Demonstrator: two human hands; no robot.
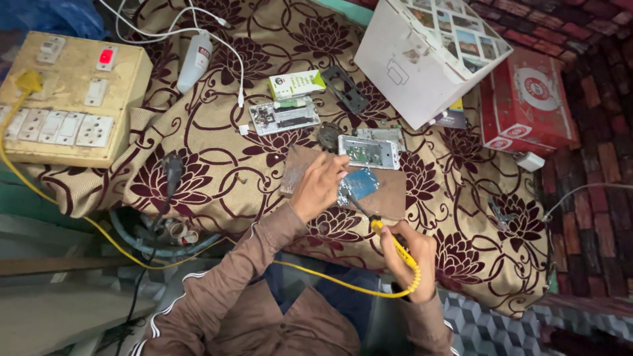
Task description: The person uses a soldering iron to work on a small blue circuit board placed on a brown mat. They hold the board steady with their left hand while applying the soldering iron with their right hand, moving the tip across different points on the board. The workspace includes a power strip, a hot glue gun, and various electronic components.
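Floral cloth (pixel 217 165); right hand (pixel 410 258) grip closed round yellow soldering iron (pixel 394 244); left hand (pixel 319 186) fingers curled, pressing blue board (pixel 359 184).

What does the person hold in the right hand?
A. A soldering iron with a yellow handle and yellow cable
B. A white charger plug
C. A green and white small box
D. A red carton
A: the right hand grips a soldering iron by its yellow handle, its tip aimed at the blue piece on the brown board, which the left hand steadies.
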